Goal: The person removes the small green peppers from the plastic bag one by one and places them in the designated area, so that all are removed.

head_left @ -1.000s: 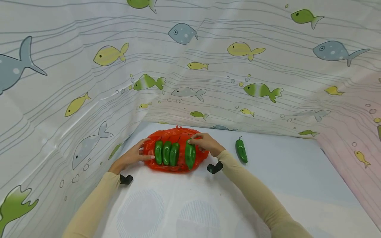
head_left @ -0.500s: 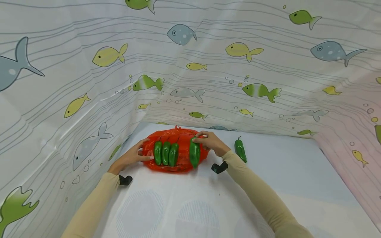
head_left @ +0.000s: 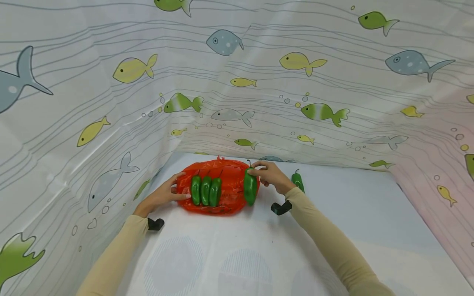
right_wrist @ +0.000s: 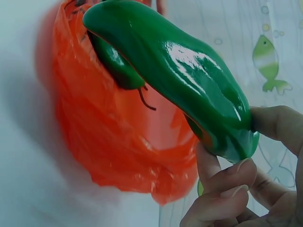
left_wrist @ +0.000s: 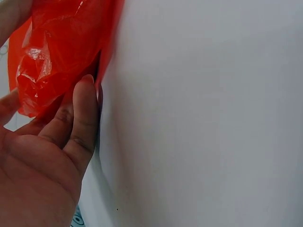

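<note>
My right hand (head_left: 273, 176) pinches a green chili pepper (head_left: 250, 187) near its stem end, with the tip hanging down over the right edge of a red plastic bag (head_left: 230, 187). In the right wrist view this glossy pepper (right_wrist: 189, 75) spans the picture, thumb and fingers at its thick end. Three more green peppers (head_left: 205, 191) lie side by side in the bag, stems pointing away. At the bag's left side, my left hand (head_left: 164, 195) holds the edge. The left wrist view has its fingers (left_wrist: 85, 111) against the crumpled red plastic (left_wrist: 61, 52).
Another green pepper (head_left: 297, 182) lies on the white table (head_left: 352, 205) to the right, partly behind my right sleeve (head_left: 322, 230). Fish-patterned sheeting (head_left: 274, 94) rises at the back and both sides. Black wrist mounts (head_left: 281, 208) stick out below the hands.
My right hand has carried its pepper rightward, away from the row of three, to the bag's right edge. My sleeve now covers part of the lone pepper. The left hand stays put.
</note>
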`<action>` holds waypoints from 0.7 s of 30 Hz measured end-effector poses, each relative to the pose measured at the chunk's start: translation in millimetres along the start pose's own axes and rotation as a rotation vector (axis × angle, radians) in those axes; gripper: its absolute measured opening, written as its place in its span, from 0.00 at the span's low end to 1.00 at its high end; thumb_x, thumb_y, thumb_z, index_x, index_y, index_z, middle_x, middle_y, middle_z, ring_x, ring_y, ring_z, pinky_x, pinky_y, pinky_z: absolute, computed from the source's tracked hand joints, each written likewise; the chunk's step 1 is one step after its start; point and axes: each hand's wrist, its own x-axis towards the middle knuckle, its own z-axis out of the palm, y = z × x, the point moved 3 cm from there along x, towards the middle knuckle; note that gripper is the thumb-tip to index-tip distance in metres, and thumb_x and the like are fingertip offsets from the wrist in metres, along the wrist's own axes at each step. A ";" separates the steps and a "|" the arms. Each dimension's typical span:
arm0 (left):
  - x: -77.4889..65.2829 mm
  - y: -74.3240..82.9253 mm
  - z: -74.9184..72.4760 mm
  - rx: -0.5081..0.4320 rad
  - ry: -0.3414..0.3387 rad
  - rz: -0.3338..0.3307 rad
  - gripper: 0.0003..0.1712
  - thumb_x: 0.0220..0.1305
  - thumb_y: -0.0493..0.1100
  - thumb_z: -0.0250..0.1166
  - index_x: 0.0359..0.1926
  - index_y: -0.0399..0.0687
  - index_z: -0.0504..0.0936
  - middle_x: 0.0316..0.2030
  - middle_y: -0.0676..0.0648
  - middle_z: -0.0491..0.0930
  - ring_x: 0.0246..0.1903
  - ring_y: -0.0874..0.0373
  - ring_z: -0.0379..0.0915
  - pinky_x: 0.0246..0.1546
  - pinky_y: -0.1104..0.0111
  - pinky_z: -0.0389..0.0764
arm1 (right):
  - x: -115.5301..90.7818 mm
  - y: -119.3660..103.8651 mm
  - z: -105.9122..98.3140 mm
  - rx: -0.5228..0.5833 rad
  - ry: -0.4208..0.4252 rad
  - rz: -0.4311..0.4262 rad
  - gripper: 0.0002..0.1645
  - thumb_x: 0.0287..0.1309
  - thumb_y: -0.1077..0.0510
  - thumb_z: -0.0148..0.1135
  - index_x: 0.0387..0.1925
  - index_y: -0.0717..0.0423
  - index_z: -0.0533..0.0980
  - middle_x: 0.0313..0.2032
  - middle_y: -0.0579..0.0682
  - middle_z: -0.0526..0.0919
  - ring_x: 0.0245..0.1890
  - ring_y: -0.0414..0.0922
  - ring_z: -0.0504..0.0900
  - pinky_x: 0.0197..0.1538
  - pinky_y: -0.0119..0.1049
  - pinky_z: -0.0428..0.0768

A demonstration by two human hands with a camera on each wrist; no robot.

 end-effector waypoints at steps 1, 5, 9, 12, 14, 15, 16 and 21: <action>0.3 -0.3 -0.1 -0.003 0.000 0.000 0.60 0.63 0.52 0.75 0.83 0.57 0.45 0.75 0.31 0.53 0.66 0.32 0.65 0.61 0.43 0.73 | -0.9 0.3 -2.3 0.005 0.003 -0.004 0.26 0.61 0.43 0.73 0.55 0.49 0.79 0.32 0.57 0.75 0.23 0.44 0.66 0.28 0.36 0.65; -0.2 -0.6 -0.5 -0.011 -0.005 0.001 0.60 0.62 0.53 0.75 0.83 0.58 0.45 0.75 0.33 0.54 0.66 0.32 0.66 0.60 0.43 0.73 | -5.9 0.3 -10.5 0.018 0.019 -0.004 0.27 0.62 0.44 0.74 0.56 0.50 0.78 0.31 0.54 0.75 0.23 0.44 0.66 0.28 0.36 0.65; -0.2 -1.0 -0.1 -0.016 -0.004 -0.006 0.60 0.62 0.52 0.75 0.83 0.58 0.45 0.75 0.33 0.55 0.66 0.32 0.65 0.61 0.42 0.72 | -10.5 1.3 -18.8 0.018 0.033 0.006 0.29 0.63 0.44 0.73 0.59 0.52 0.77 0.31 0.50 0.76 0.24 0.44 0.66 0.28 0.35 0.64; -0.1 -1.2 0.1 -0.017 -0.002 -0.009 0.60 0.62 0.52 0.75 0.83 0.58 0.45 0.75 0.32 0.55 0.67 0.31 0.65 0.61 0.42 0.72 | -13.0 2.4 -25.3 0.019 0.043 0.004 0.30 0.64 0.44 0.72 0.60 0.54 0.76 0.32 0.50 0.77 0.25 0.44 0.66 0.29 0.35 0.64; -0.1 -1.3 -0.1 -0.016 0.001 -0.007 0.60 0.62 0.52 0.75 0.83 0.57 0.45 0.75 0.32 0.54 0.66 0.31 0.65 0.61 0.42 0.72 | -14.7 2.9 -29.0 0.017 0.054 0.006 0.29 0.64 0.44 0.72 0.60 0.54 0.76 0.33 0.50 0.77 0.25 0.44 0.66 0.29 0.36 0.64; -0.1 -1.3 -0.1 -0.014 0.001 -0.005 0.60 0.62 0.52 0.75 0.83 0.57 0.45 0.75 0.32 0.54 0.66 0.31 0.65 0.61 0.42 0.73 | -15.6 2.9 -30.7 0.017 0.060 0.007 0.29 0.64 0.45 0.72 0.60 0.54 0.76 0.33 0.51 0.77 0.25 0.44 0.66 0.29 0.36 0.64; -0.2 -1.3 -0.2 -0.015 0.002 -0.003 0.60 0.62 0.52 0.75 0.83 0.57 0.45 0.75 0.32 0.54 0.66 0.31 0.65 0.60 0.42 0.73 | -16.2 3.7 -32.5 0.016 0.066 0.010 0.29 0.64 0.45 0.72 0.60 0.53 0.76 0.33 0.51 0.77 0.25 0.44 0.66 0.29 0.36 0.64; -0.8 -0.2 0.3 -0.010 -0.002 0.000 0.60 0.61 0.53 0.75 0.83 0.58 0.45 0.75 0.32 0.54 0.66 0.32 0.66 0.59 0.44 0.74 | -19.3 9.3 -41.0 0.008 0.090 0.035 0.27 0.64 0.45 0.72 0.58 0.52 0.77 0.32 0.51 0.77 0.25 0.44 0.67 0.29 0.36 0.65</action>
